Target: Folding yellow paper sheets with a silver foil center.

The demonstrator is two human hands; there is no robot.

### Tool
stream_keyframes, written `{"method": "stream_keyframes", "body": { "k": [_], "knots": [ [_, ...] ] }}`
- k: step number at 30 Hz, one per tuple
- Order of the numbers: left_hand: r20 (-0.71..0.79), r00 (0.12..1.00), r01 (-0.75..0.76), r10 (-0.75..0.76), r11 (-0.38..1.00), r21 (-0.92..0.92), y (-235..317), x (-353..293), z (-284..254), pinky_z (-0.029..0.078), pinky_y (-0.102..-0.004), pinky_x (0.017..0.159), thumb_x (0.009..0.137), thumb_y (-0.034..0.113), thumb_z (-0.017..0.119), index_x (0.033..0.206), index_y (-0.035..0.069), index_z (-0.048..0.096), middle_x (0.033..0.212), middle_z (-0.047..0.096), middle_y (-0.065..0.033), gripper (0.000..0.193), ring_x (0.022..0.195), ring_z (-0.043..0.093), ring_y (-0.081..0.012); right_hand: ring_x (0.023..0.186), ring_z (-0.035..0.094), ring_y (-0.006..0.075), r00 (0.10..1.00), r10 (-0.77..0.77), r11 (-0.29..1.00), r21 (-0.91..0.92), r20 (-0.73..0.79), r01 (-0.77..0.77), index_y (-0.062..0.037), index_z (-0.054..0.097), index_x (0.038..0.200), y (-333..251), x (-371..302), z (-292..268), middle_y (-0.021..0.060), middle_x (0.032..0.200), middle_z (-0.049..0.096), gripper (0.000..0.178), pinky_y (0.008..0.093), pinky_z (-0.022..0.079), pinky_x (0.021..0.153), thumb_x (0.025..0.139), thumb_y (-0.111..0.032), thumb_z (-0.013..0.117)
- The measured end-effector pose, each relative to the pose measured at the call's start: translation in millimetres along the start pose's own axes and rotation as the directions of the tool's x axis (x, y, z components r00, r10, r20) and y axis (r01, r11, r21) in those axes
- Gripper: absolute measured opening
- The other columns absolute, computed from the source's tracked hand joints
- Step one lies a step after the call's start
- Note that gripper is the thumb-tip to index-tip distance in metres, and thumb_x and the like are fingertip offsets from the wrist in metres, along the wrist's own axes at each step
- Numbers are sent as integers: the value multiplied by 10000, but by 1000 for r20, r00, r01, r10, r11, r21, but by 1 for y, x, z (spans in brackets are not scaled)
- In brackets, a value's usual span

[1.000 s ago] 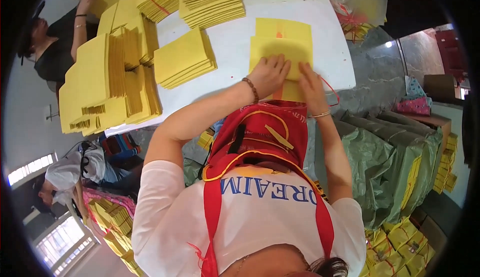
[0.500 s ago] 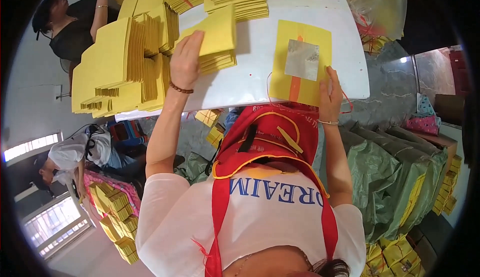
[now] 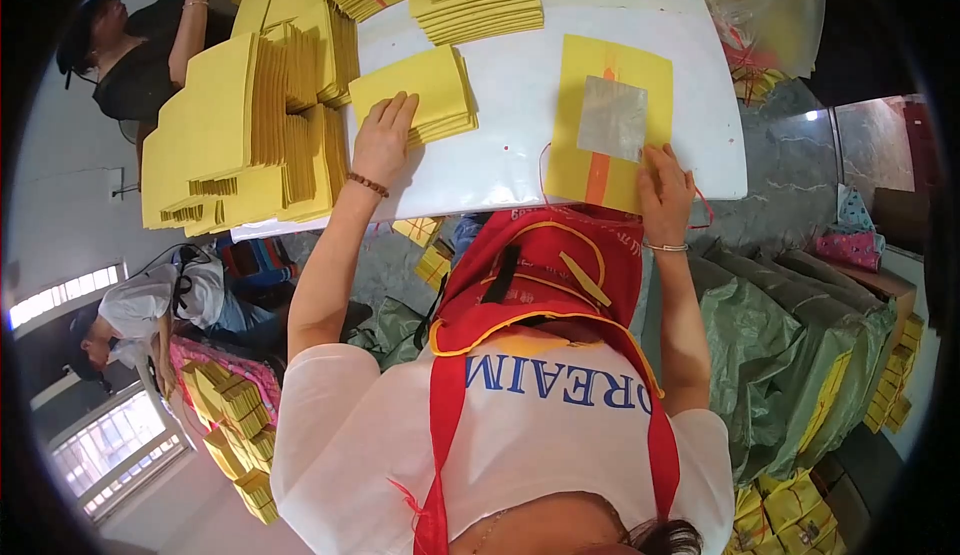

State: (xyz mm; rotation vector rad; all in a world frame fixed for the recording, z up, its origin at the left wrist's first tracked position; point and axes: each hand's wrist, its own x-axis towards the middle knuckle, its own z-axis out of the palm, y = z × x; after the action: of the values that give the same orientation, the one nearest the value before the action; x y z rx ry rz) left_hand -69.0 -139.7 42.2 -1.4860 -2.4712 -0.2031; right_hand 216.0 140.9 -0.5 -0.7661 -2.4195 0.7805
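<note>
1. A yellow rectangular paper sheet [image 3: 625, 174] on the white table [image 3: 490, 170] is being touched by the right hand [image 3: 666, 193].
2. A low yellow paper stack [image 3: 425, 90] is being part-hidden by the left hand [image 3: 381, 147]; neither grip can be told.
3. Yellow paper piles [image 3: 475, 3] are being cropped.

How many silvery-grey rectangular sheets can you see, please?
1: the silvery-grey rectangular sheet lies on the flat yellow rectangular paper, near the person's right hand. Others may be hidden.

Holds 2 bare forearms [image 3: 335, 260] out in front, well apart; has left hand [image 3: 382, 140] fairly flat, back upward, right hand [image 3: 666, 193] loosely curled.
</note>
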Motion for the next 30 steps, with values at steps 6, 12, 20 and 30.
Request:
{"method": "stream_keyframes", "body": {
  "k": [6, 12, 20, 30],
  "knots": [
    [5, 995, 96, -96, 990, -105, 9, -14, 15, 350, -424, 991, 652, -25, 595, 1278, 39, 448, 1279, 467, -169, 647, 1167, 418, -351, 1236, 452, 230, 997, -81, 997, -13, -3, 81, -152, 612, 1111, 2, -3, 4, 28, 1211, 564, 277, 493, 215, 1041, 834, -152, 595],
    [-14, 996, 83, -88, 971, -225, -4, -16, 12, 312, -435, 1020, 630, 17, 576, 1282, 35, 448, 1292, 442, -178, 665, 1190, 387, -368, 1235, 441, 233, 990, -141, 986, -95, -24, 139, -150, 629, 1083, 1, -5, 2, 24, 1217, 547, 260, 471, 237, 1031, 825, -140, 596],
    [80, 996, 69, -48, 957, -283, -4, 8, -34, 317, -434, 1012, 635, 86, 566, 1289, 81, 466, 1322, 430, -174, 662, 1208, 384, -348, 1260, 418, 235, 990, -133, 987, -84, 42, 136, -155, 622, 1101, 3, -5, -3, 31, 1240, 532, 282, 470, 229, 1028, 820, -160, 605],
    [-79, 939, -324, 334, 789, -522, 156, 33, 3, 381, -416, 876, 721, 161, 649, 1154, 62, 557, 1156, 531, -130, 454, 1048, 486, -298, 1254, 425, 230, 990, -138, 988, -66, 42, 141, -151, 620, 1100, 5, 1, -5, 22, 1244, 540, 274, 465, 236, 1011, 827, -178, 608]
  ]
}}
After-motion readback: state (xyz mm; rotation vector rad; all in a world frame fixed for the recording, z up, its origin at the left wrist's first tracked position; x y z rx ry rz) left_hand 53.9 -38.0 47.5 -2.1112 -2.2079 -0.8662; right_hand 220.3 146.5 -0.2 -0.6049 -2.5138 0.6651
